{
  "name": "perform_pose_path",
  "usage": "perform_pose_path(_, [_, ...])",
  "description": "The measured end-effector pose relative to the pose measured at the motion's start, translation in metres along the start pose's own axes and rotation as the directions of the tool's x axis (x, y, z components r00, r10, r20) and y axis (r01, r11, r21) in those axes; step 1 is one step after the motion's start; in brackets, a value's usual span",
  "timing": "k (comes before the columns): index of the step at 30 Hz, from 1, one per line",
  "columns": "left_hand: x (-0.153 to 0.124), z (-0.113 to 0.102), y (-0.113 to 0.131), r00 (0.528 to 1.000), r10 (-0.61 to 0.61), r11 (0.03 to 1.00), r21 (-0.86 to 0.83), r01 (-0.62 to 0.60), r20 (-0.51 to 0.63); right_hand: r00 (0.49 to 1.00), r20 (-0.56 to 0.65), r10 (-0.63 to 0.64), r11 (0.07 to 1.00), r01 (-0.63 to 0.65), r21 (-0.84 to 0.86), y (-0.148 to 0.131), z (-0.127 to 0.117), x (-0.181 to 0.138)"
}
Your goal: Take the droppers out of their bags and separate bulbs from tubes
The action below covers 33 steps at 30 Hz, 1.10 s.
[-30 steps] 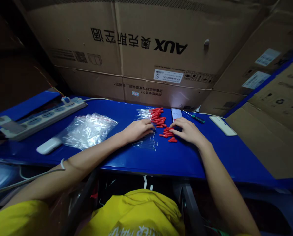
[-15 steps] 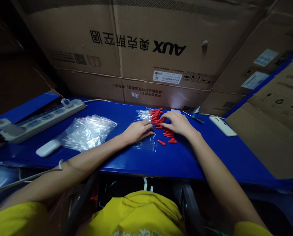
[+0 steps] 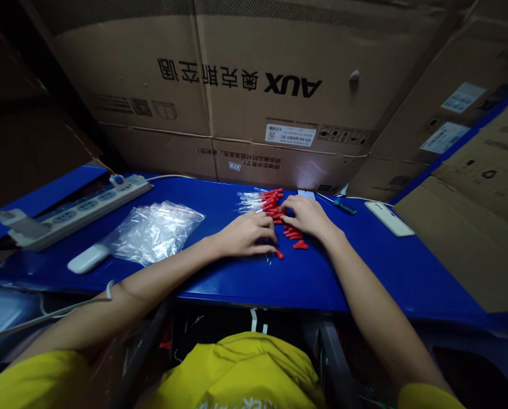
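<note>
My left hand (image 3: 250, 234) lies over thin clear tubes (image 3: 269, 259), hiding most of them; only a few ends show. Its fingers are bent but apart, and the thumb tip touches or nearly touches a lone red rubber bulb (image 3: 280, 255). My right hand (image 3: 305, 216) rests at the pile of red rubber bulbs (image 3: 275, 211), thumb and forefinger apart around its right side. Whether the fingertips pinch a bulb is hard to see. Behind both hands, clear tubes (image 3: 249, 201) stick out leftward from the red bulbs. More bulbs (image 3: 293, 233) lie beneath my right wrist.
Clear zip bags (image 3: 155, 233) lie left, by a white case (image 3: 87, 258) and a power strip (image 3: 83, 210). A screwdriver (image 3: 343, 207) and a white phone-like slab (image 3: 389, 218) are at right. A large cardboard box (image 3: 237, 108) walls off the back of the blue table (image 3: 245, 287).
My left hand has moved forward and right, toward me, over the loose tubes. The lone red bulb has turned and shifted slightly nearer. My right hand has barely moved.
</note>
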<state>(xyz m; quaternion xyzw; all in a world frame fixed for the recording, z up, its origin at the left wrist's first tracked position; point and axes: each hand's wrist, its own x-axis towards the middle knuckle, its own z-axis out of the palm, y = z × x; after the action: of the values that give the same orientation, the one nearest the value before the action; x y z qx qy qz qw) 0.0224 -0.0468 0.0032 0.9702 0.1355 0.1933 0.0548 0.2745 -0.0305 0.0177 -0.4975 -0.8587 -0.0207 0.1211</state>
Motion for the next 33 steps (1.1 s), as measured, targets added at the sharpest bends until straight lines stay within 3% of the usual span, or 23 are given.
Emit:
perform_pose_path(6, [0.027,0.011,0.012,0.985,0.069,0.996,0.047,-0.078,0.16,0.997,-0.016,-0.073,0.988,0.074,0.136,0.009,-0.001,-0.003])
perform_pose_path(9, [0.038,0.015,0.01,0.986,0.092,0.993,0.066,-0.102,0.137,0.996,-0.03,-0.084,0.975,0.088,0.204,0.012,-0.001,-0.004])
perform_pose_path(13, [0.049,0.015,0.007,0.997,0.031,0.995,0.091,-0.038,0.073,0.996,-0.073,-0.048,0.908,0.074,0.412,0.016,0.001,-0.004])
perform_pose_path(19, [0.058,0.028,0.019,0.968,-0.244,0.966,0.071,0.248,-0.065,0.962,-0.24,0.13,0.732,0.07,0.678,0.021,0.0,-0.005])
perform_pose_path(22, [0.055,0.038,0.026,0.969,-0.238,0.966,0.087,0.244,-0.072,0.932,-0.275,0.235,0.641,0.064,0.765,0.022,-0.001,-0.005])
perform_pose_path(25, [0.049,0.037,0.028,0.961,-0.229,0.962,0.117,0.249,-0.157,0.887,-0.308,0.343,0.567,0.066,0.821,0.021,0.001,-0.003])
perform_pose_path(27, [0.046,0.029,0.025,0.927,-0.251,0.953,0.096,0.287,-0.278,0.855,-0.324,0.405,0.515,0.079,0.853,0.021,0.004,-0.001])
perform_pose_path(29, [0.042,0.02,0.018,0.858,-0.308,0.94,0.007,0.341,-0.412,0.836,-0.323,0.445,0.477,0.084,0.875,0.018,0.007,0.002])
perform_pose_path(31, [0.039,0.012,0.009,0.776,-0.396,0.915,-0.145,0.376,-0.49,0.843,-0.305,0.443,0.461,0.078,0.884,0.012,0.01,0.004])
perform_pose_path(33, [0.036,0.007,0.0,0.727,-0.475,0.88,-0.286,0.38,-0.496,0.872,-0.277,0.403,0.467,0.065,0.882,0.003,0.012,0.006])
